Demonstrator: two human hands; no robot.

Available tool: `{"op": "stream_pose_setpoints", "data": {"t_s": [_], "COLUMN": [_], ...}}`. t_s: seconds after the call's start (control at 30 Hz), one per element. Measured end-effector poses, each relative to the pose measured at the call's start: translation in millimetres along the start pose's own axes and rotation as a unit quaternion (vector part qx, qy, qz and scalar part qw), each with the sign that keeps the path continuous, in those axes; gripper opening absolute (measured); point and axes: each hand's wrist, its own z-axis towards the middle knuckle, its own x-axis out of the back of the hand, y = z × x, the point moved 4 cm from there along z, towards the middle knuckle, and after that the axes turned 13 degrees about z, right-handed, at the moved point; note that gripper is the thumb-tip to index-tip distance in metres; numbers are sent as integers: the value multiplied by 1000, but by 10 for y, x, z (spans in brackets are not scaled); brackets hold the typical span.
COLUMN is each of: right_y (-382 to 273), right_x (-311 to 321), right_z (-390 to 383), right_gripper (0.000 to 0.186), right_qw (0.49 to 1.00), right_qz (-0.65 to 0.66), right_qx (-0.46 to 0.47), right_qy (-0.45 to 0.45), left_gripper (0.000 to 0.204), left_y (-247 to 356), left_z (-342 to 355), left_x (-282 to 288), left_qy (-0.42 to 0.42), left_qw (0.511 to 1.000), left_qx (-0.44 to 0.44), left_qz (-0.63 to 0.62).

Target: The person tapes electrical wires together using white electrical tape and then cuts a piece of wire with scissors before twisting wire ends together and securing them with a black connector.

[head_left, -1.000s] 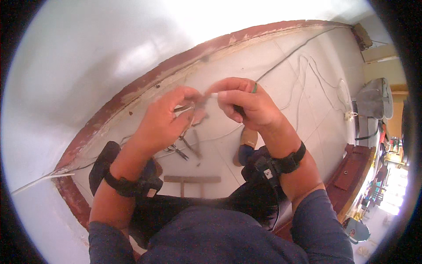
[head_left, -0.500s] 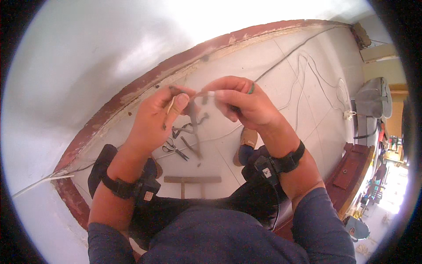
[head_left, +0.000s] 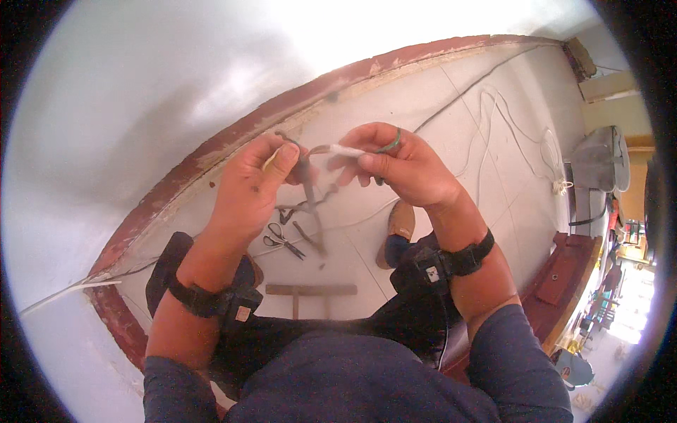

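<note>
My left hand [head_left: 257, 176] pinches a dark, twisted strip [head_left: 303, 166] between thumb and fingers. A thin brownish loop runs from it across to a white, narrow, tube-like piece [head_left: 347, 151], which my right hand [head_left: 405, 161] grips between thumb and forefinger. What the white piece is made of I cannot make out. A green band [head_left: 391, 142] circles a finger of my right hand. Below my left hand a blurred grey strip [head_left: 314, 211] reaches down over the floor; whether it hangs from the hand is unclear. Scissors [head_left: 283, 241] lie on the tiles underneath, blades partly apart.
Near the scissors lie a short dark stick [head_left: 307, 237] and black scraps [head_left: 285, 214]. A wooden T-shaped piece [head_left: 310, 290] is before my knees. White cords [head_left: 486, 134] trail over the tiles at right. A red-brown wooden piece [head_left: 560, 275] stands at right; a wall borders the left.
My right hand has shifted slightly right and turned, showing more of the white piece. The pale sliver beside my left thumb no longer shows.
</note>
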Motion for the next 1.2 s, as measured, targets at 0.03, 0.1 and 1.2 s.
{"op": "stream_pose_setpoints", "data": {"t_s": [0.03,0.1,1.2], "right_y": [0,-10,15], "right_x": [17,13,123], "right_z": [3,14,33], "right_gripper": [27,29,26], "right_qw": [1000,999,995], "right_qz": [-10,-29,-10], "right_qx": [0,2,55], "right_qy": [15,26,77], "left_gripper": [30,30,24], "left_y": [-17,-22,111], "left_z": [10,31,10], "left_x": [23,64,326], "left_qy": [5,11,101], "left_qw": [1000,1000,976], "left_qx": [-1,-3,-46], "left_qz": [-10,-19,190]}}
